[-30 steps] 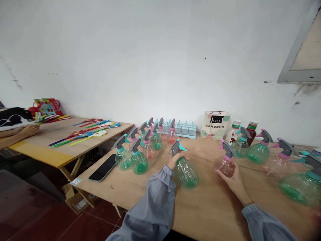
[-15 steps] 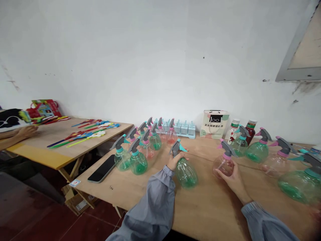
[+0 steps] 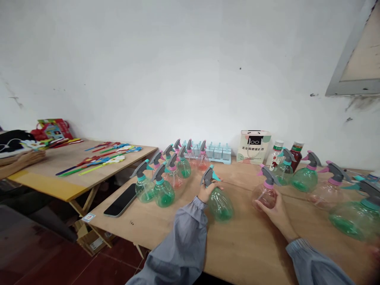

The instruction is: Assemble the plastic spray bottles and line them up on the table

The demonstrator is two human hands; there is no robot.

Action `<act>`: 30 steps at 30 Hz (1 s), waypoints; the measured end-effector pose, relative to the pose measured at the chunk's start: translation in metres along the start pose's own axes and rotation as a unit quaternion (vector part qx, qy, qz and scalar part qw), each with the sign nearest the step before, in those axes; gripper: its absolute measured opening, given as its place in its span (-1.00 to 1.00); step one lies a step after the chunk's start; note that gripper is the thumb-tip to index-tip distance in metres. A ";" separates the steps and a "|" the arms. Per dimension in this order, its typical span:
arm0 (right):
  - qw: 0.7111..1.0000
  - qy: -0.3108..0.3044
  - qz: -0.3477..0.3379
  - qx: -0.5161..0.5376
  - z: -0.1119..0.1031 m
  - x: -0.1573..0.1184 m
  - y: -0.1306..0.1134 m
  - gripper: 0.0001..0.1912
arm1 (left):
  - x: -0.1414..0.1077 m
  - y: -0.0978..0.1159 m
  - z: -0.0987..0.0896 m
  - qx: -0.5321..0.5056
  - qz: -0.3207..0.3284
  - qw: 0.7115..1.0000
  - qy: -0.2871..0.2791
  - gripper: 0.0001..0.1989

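My left hand (image 3: 205, 191) is wrapped round the neck of a green spray bottle (image 3: 221, 205) with a grey and turquoise head, tilted to the left. In my right hand (image 3: 276, 209) is a pink spray bottle (image 3: 263, 195), gripped by its round body and standing upright on the table. Several more spray bottles, green and pink, stand grouped on the left, among them a green spray bottle (image 3: 164, 194) at the front. To the right of my right hand are others, including a pink spray bottle (image 3: 325, 194) and a large green spray bottle (image 3: 347, 221).
Behind stand pale blue ice-pop moulds (image 3: 218, 152), a paper bag (image 3: 252, 148), a white bottle (image 3: 274, 154) and a dark red bottle (image 3: 297, 154). A phone (image 3: 120, 201) lies near the left edge. At the neighbouring table (image 3: 59, 180), another person's hand (image 3: 31, 158) rests near colourful flat sticks (image 3: 97, 160).
Both my hands keep their grips with almost no movement. On the neighbouring table, a white flower-like piece now shows by the other person's hand.
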State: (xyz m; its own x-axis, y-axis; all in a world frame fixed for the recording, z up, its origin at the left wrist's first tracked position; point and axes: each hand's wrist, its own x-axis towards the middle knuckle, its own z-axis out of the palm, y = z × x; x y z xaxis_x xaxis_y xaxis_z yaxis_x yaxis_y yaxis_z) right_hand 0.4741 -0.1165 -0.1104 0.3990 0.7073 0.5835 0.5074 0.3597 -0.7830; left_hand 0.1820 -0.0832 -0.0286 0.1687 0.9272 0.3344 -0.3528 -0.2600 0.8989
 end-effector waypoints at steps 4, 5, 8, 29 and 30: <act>1.000 -0.006 0.006 0.014 0.001 0.000 0.004 0.05 | 0.002 0.004 -0.006 0.071 0.027 0.997 0.005 -0.71; 1.000 -0.008 0.007 0.013 0.001 0.001 0.004 0.06 | 0.004 0.008 -0.009 0.107 0.048 0.993 0.006 -0.72; 1.000 -0.008 0.009 -0.002 0.000 0.001 0.005 0.09 | 0.012 0.023 -0.022 0.183 0.097 0.978 0.035 -0.72; 1.000 -0.006 0.010 -0.020 -0.001 -0.002 -0.001 0.05 | -0.010 -0.002 -0.070 0.508 0.089 0.833 0.202 -0.21; 1.000 -0.006 0.008 -0.022 -0.001 -0.002 -0.002 0.05 | -0.009 -0.006 -0.072 0.517 0.077 0.831 0.190 -0.27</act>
State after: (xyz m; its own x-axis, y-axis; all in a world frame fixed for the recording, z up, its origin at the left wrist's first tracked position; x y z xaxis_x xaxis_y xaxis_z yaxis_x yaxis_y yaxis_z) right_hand 0.4732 -0.1197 -0.1099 0.3986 0.7201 0.5679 0.5335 0.3215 -0.7823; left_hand 0.1169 -0.0705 -0.0577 -0.1766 0.8292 0.5303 0.6699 -0.2935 0.6820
